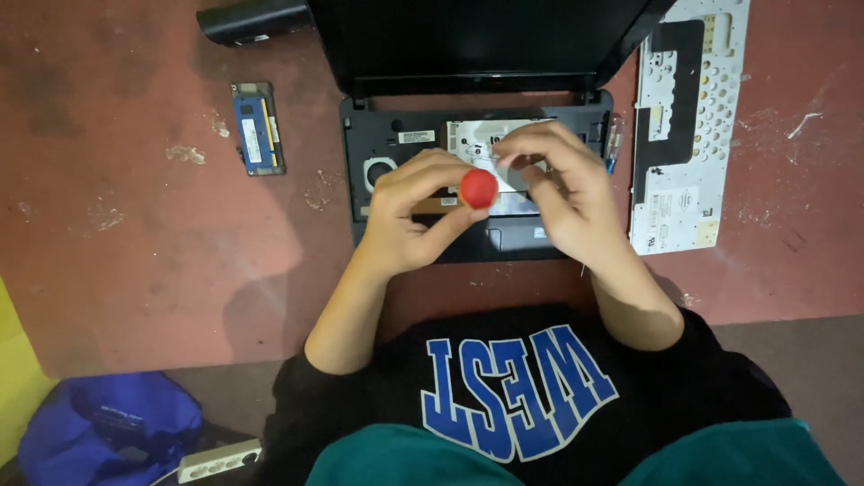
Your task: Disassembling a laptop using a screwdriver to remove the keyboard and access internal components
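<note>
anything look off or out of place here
The laptop lies opened up, its keyboard panel flipped over on the floor to the right. A memory module and battery lie loose to the left. The red floor is scuffed and flaking.

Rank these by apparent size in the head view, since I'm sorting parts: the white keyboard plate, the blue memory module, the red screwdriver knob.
1. white keyboard plate
2. blue memory module
3. red screwdriver knob, in the left hand; it sits nearer the camera, so it looks bigger than it is.
</note>
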